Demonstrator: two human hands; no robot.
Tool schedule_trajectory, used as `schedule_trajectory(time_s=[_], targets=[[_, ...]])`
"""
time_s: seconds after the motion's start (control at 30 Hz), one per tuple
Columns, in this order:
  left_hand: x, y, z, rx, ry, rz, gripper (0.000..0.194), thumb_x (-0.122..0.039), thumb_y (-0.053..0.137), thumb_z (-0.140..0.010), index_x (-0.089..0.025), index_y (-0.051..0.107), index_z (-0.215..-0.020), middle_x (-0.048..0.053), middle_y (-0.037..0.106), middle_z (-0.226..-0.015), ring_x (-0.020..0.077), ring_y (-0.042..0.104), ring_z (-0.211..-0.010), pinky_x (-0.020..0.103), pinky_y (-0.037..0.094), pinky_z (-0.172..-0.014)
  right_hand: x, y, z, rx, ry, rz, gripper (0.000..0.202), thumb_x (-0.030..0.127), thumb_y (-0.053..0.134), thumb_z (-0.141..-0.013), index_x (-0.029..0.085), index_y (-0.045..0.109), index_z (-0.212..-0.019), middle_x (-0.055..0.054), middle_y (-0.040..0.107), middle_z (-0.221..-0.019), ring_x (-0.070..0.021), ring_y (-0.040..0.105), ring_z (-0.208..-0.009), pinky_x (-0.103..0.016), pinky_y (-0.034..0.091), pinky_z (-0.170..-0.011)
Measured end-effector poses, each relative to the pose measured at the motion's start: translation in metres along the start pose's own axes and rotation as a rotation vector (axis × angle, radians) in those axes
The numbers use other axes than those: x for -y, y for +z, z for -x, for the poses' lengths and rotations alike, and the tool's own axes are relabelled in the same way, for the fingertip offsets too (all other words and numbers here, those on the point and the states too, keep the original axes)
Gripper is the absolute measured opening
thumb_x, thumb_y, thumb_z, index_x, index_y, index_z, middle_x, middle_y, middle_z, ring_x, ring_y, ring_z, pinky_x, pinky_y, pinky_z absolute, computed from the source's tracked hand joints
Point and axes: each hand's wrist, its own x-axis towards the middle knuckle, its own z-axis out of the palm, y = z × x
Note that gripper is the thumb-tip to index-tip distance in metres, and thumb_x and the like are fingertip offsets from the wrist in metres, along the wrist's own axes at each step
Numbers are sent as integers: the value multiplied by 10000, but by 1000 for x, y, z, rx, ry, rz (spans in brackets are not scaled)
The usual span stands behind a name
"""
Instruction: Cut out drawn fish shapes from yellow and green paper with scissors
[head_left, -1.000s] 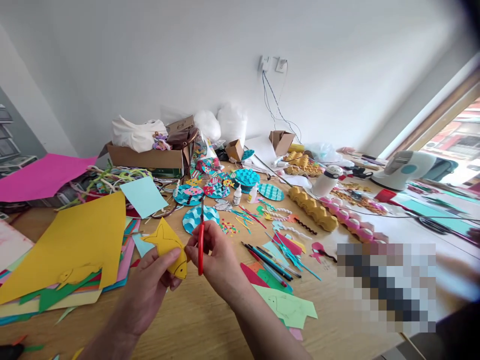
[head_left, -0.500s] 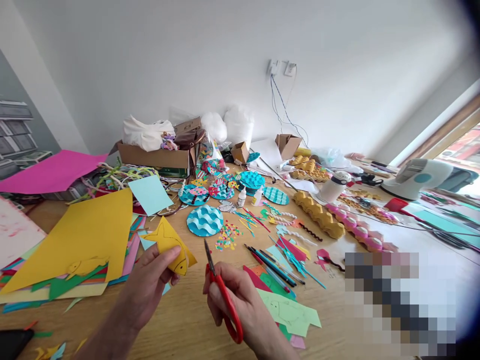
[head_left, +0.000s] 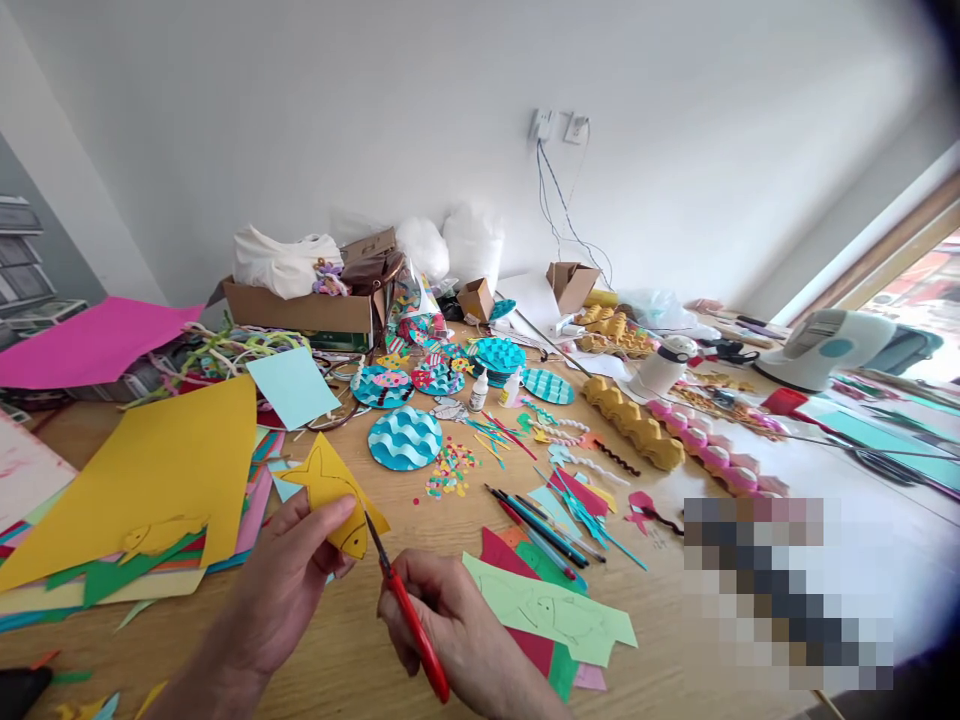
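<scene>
Light-brown wood-grain table (head_left: 330, 655)
On it lie a round blue wavy-patterned disc (head_left: 405, 438), slim dark pens (head_left: 537, 526), a bumpy yellow egg-carton strip (head_left: 634, 425).

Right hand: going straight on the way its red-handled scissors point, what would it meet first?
Likely the yellow paper with a drawn fish, held in the left hand; the scissors overlap it at the tips, but depth is unclear.

A craft workspace, this was, and a busy one! Coloured sheets (head_left: 161, 470) sprawled over the wooden table (head_left: 337, 645) at left, red-handled scissors (head_left: 403, 602) were out at the near side, pens (head_left: 544, 527) lay bunched mid-table, small bottles (head_left: 478, 392) stood beyond, near wavy blue discs (head_left: 405, 438), and egg-carton strips (head_left: 634, 425) ran along the right! Far behind rose a white wall (head_left: 337, 110) with sockets (head_left: 576, 128). Home, classroom or studio? Impossible to tell.
</scene>
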Motion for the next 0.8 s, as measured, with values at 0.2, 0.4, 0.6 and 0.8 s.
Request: schedule_trajectory(time_s=[0.2, 0.4, 0.6, 0.8], targets=[[6, 2, 3, 41, 19, -10, 207, -312, 821, -538, -192, 654, -560, -49, 605, -525, 104, 494, -506, 182, 445, -428, -3, 3, -2, -13, 10, -53, 182, 272, 561, -829, 171, 521, -684, 63, 471, -478, -67, 401, -401, -149, 306, -373], [7, 6, 1, 36, 36, -15, 221, -329, 833, -529, -192, 665, -574, -46, 622, -549, 107, 507, -514, 177, 433, -412, -4, 3, -2, -41, 16, -79, 154, 233, 542, -805, 171, 514, -666, 61, 480, -471, -60, 393, -390, -144, 303, -366], [11, 6, 3, 36, 20, -13, 233, -317, 832, -515, -195, 634, -516, -54, 594, -501, 98, 479, -478, 176, 411, -396, -6, 0, -1, -36, 19, -62, 136, 201, 535, -813, 167, 528, -682, 63, 488, -474, -56, 395, -393, -140, 302, -368], [10, 8, 5, 44, 11, -24, 215, -293, 812, -519, -192, 623, -502, -57, 582, -483, 91, 457, -457, 180, 391, -389, -9, -2, 2, -23, 16, -76, 133, 194, 530, -814, 167, 528, -685, 63, 492, -473, -56, 399, -389, -141, 299, -372]])
